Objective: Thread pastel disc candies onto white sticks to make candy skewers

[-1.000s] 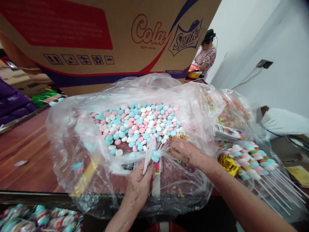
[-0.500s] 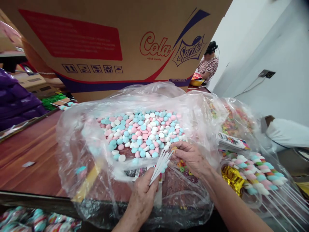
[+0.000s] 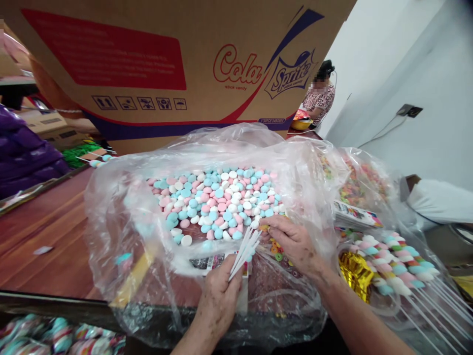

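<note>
Brown wood runs under everything: the desk (image 3: 48, 231) carries a big clear plastic bag (image 3: 121, 207) spread wide open, with a tall cardboard carton (image 3: 148, 64) standing just behind it and a white wall off to the right, where another person (image 3: 320, 96) sits well apart.

Inside the bag lies a heap of pink, blue and white candies (image 3: 218, 202), loose and seemingly barely drawn on. The left hand (image 3: 219, 301) is closed around a small bundle of white sticks (image 3: 244, 251), which fan up and to the right, none of them bearing a candy yet. The right hand (image 3: 295, 241) reaches into the bag at the near edge of the heap, fingertips pinched together beside the stick tips; whether a candy sits between them I cannot tell. A few small coloured rings (image 3: 277, 249) lie just under that hand.

To the right, a batch of finished skewers (image 3: 391, 261) lies in another bag beside a gold foil piece (image 3: 354, 276). So some sticks look done, the held ones are bare, and most of the heap remains.
</note>
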### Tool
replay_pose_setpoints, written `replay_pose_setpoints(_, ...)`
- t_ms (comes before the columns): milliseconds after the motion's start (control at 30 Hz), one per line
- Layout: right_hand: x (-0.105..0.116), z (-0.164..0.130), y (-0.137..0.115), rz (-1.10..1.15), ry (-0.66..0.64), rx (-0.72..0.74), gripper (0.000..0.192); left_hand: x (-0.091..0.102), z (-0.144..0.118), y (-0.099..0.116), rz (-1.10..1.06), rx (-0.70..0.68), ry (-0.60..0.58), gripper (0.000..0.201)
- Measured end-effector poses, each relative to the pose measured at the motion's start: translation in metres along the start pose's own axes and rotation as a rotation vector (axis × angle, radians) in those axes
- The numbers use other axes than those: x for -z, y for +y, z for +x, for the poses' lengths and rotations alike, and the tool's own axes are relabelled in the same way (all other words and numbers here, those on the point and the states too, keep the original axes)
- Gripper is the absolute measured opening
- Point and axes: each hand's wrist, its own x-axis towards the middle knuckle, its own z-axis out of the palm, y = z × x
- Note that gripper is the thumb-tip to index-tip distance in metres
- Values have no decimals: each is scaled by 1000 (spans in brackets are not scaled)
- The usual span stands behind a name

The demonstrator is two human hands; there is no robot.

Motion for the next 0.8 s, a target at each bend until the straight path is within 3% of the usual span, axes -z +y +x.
replay_pose_setpoints(200,3,2,2,10,6,-108,23,0,0,-2,-18,-2,-17,31)
replay_pose_setpoints(567,-21,-11,-8,123,-197,28,15,1,1,-5,-88,6,8,30)
replay_pose_setpoints(633,-15,-6,-9,100,-152,-23,21,1,1,-8,-128,28,32,29)
replay_pose_setpoints(700,-4,5,-11,33,-19,-98,28,0,1,-11,-189,76,67,31)
replay_pose_setpoints(800,9,26,-12,-225,148,-149,26,-3,0,-15,-283,141,115,38)
